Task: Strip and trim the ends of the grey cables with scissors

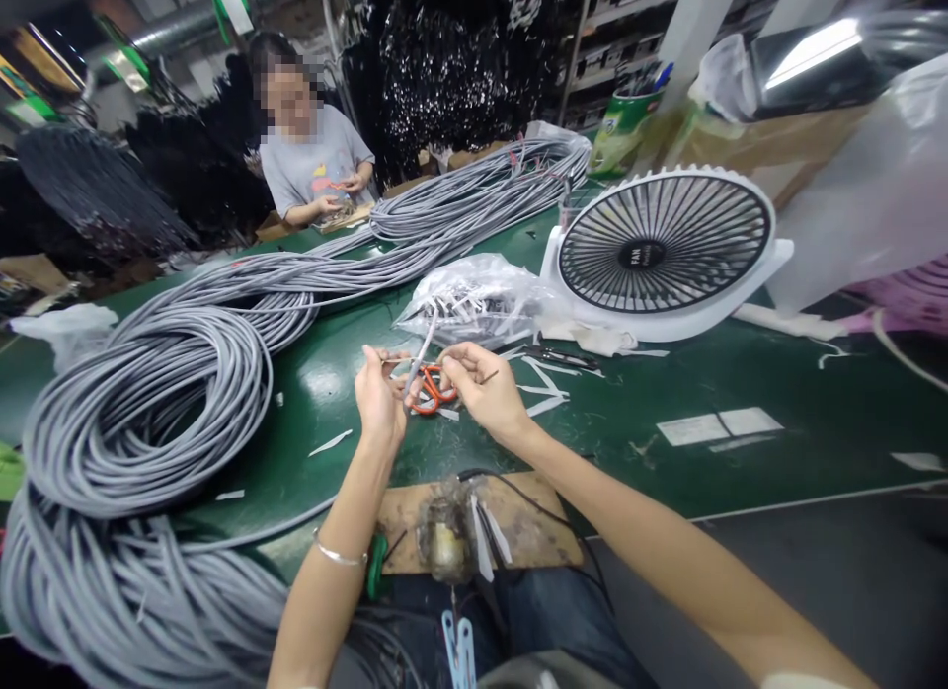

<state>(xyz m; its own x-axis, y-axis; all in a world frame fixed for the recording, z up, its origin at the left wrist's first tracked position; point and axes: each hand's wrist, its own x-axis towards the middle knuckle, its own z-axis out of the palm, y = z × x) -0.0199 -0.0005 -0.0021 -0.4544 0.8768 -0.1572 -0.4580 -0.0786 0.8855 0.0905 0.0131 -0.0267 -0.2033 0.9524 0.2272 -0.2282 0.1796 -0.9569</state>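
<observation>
My left hand (pixel 381 398) is closed around a short stretch of grey cable (pixel 421 353), whose end points up and away from me. Close beside it, my right hand (pixel 481 388) pinches a thin wire-like strand (pixel 404 360) that spans the gap between both hands. A dark thin tip sticks out past the right hand's fingers; I cannot tell whether it belongs to the same strand. Orange-handled scissors (pixel 430 391) show between and behind the hands, seemingly lying on the green table (pixel 592 442). The fingertips partly hide the strand.
Large coils of grey cable (pixel 148 413) fill the left side. A clear bag of scraps (pixel 481 299) and a white fan (pixel 667 255) stand ahead. A wooden board (pixel 540 521) with a grimy jar-like device (pixel 444 541) is near my lap. A person (pixel 315 166) works across the table.
</observation>
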